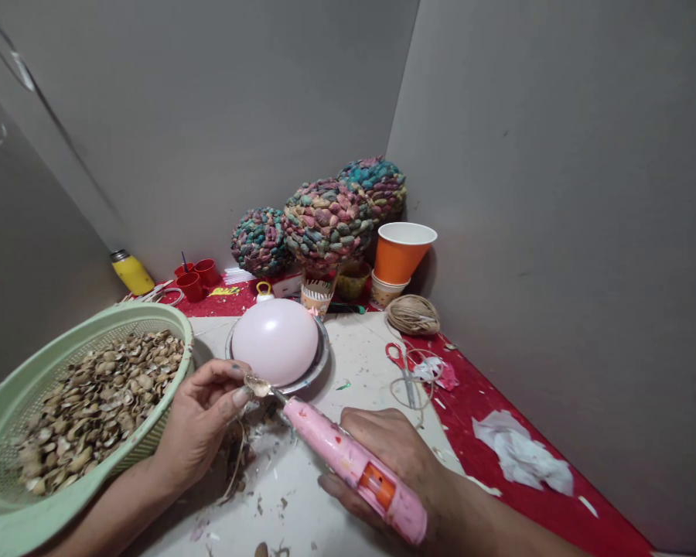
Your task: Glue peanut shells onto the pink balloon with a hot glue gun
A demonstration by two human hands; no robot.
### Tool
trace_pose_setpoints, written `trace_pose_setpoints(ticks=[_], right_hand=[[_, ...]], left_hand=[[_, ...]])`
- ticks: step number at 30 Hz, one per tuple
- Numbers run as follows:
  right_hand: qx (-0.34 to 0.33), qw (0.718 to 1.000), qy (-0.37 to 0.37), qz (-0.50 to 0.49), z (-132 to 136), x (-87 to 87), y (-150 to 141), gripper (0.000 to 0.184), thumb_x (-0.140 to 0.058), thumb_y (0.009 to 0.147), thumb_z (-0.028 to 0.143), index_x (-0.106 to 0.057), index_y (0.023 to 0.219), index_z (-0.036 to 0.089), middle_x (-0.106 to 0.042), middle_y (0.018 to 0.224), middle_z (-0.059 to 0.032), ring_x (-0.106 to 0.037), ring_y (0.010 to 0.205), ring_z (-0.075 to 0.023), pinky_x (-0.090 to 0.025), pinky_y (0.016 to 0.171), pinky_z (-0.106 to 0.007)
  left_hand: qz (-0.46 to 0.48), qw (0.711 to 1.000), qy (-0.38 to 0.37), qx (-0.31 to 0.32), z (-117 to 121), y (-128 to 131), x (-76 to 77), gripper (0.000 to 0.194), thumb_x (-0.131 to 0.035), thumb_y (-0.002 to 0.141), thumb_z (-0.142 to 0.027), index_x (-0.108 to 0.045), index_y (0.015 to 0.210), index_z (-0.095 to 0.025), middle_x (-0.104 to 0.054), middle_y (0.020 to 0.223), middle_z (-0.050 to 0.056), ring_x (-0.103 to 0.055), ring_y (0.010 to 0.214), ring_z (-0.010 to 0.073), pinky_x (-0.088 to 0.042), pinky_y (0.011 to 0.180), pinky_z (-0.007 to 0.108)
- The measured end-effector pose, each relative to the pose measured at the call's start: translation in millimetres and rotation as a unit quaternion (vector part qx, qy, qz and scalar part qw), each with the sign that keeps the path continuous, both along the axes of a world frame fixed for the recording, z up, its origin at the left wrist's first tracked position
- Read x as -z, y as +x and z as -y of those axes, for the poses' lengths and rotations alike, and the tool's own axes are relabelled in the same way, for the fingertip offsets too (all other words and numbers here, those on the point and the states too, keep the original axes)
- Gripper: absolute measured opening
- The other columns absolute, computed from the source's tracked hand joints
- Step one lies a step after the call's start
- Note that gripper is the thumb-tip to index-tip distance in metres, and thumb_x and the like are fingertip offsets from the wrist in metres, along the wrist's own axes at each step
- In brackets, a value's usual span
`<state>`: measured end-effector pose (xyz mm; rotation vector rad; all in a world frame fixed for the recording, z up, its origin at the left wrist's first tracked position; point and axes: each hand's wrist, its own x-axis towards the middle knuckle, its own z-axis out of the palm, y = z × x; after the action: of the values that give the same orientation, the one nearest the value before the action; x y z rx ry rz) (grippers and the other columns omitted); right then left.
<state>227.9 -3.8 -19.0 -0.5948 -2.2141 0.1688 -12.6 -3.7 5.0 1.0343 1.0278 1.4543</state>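
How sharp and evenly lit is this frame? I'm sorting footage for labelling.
Head view: soft even light, no glare; the pink glue gun and the shell pinched by the left hand read sharp; edges bow, stretching the green basket; the right hand casts faint shadow.

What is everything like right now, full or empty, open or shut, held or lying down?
Glue gun: gripped by right hand.
Shell: pinched by left hand, at the gun's tip.
Green basket: full of shells.
Balloon: inflated, on plate.
Orange cup: upright.
Scissors: lying flat.
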Motion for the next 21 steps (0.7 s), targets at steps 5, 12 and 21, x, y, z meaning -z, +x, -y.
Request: trace_pose_setpoints(ticks=[5,12,21], right_hand=[[-0.006,1.000,-0.005,0.001,-0.1,3.4,0.8,0.035,-0.041,0.105,0.038,-0.044,0.074,0.021,-0.048,0.064,0.0025,-0.041,0.054,-0.0121,-0.028,0.051,-0.029],[-0.016,1.000,-0.025,0.002,0.1,7.2,0.4,0.033,-0.045,0.103,0.038,-0.043,0.074,0.022,-0.047,0.064,0.0031,-0.039,0.054,-0.0122,-0.024,0.051,-0.030],[-0.002,1.000,-0.011,0.026,0.9,15.8,-0.3,0.029,-0.050,0.098,0.032,-0.042,0.072,0.022,-0.044,0.063,0.0044,-0.036,0.052,-0.0112,-0.024,0.052,-0.030]], left_hand=[[-0.002,1.000,0.006,-0.006,-0.5,0.3,-0.6,0.021,-0.090,0.066,-0.026,-0.076,0.080,-0.022,-0.073,0.088,0.001,-0.067,0.078,0.0131,-0.055,0.076,0.021],[-0.016,1.000,0.018,0.005,-1.2,-2.1,2.3,0.017,-0.087,0.070,-0.026,-0.076,0.083,-0.023,-0.073,0.091,0.001,-0.066,0.081,0.0128,-0.055,0.079,0.020],[-0.034,0.998,0.044,0.019,-3.8,-7.8,11.9,0.015,-0.084,0.075,-0.023,-0.076,0.088,-0.024,-0.072,0.095,0.000,-0.067,0.086,0.0129,-0.055,0.083,0.022]])
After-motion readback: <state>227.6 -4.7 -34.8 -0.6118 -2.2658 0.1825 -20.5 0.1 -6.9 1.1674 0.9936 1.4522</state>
